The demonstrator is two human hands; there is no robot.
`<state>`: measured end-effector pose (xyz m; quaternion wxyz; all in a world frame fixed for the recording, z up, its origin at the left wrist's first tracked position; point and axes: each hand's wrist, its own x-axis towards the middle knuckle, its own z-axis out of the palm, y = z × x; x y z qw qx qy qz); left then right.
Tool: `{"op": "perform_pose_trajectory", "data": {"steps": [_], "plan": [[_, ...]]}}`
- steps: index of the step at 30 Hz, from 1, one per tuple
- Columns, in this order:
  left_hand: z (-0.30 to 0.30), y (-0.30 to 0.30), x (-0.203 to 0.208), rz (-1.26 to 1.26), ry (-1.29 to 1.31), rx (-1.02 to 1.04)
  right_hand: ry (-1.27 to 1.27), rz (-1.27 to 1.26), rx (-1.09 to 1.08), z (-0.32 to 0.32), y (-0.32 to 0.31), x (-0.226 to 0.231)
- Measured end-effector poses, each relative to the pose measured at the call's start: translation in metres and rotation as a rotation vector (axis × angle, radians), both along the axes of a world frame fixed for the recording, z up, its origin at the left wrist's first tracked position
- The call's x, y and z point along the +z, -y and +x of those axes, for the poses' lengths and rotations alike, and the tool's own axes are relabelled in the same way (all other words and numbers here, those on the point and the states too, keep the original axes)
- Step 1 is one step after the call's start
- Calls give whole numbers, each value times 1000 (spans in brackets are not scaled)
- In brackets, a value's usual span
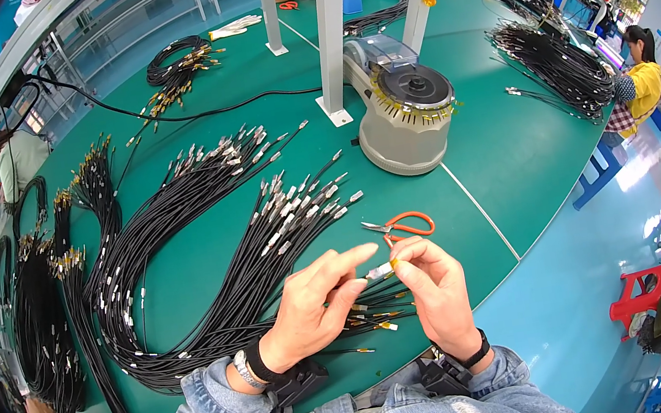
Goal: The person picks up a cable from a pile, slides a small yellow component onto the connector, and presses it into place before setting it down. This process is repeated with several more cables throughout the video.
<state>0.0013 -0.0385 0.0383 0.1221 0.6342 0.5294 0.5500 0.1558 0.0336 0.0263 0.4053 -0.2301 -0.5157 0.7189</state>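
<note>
In front of my chest, a black cable's end with a white sleeve [378, 271] and a bit of yellow tape [395, 263] spans between my hands. My left hand [315, 304] is closed loosely at the sleeve's left end, thumb against it and index finger stretched out above. My right hand [434, 283] pinches the taped end between thumb and fingers. Just beyond lie orange-handled cutters [402, 226], jaws pointing left. Under and left of my hands spreads a large bundle of black cables [226, 307], many with white-sleeved ends.
A round grey tape dispenser [405, 131] stands past the cutters beside white metal posts [330, 44]. More cable bundles [554, 75] lie at the right, left and far side of the green table [486, 158]. Co-workers sit around it. A red stool [639, 297] stands right.
</note>
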Motion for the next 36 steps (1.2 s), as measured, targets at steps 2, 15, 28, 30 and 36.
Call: {"op": "perform_pose_trajectory", "data": {"steps": [2, 15, 28, 30, 36], "plan": [[-3, -2, -6, 63, -81, 30, -68, -13, 22, 0, 4, 3], [5, 0, -21, 306, -411, 256, -78, -126, 31, -11, 15, -1], [3, 0, -20, 334, -527, 217, -35, -81, 1, -11, 12, 3], [1, 1, -22, 331, -544, 201, -19, -75, -2, -10, 12, 1], [-2, 4, -21, 279, -587, 142, -10, -47, -8, -9, 10, -2]]}}
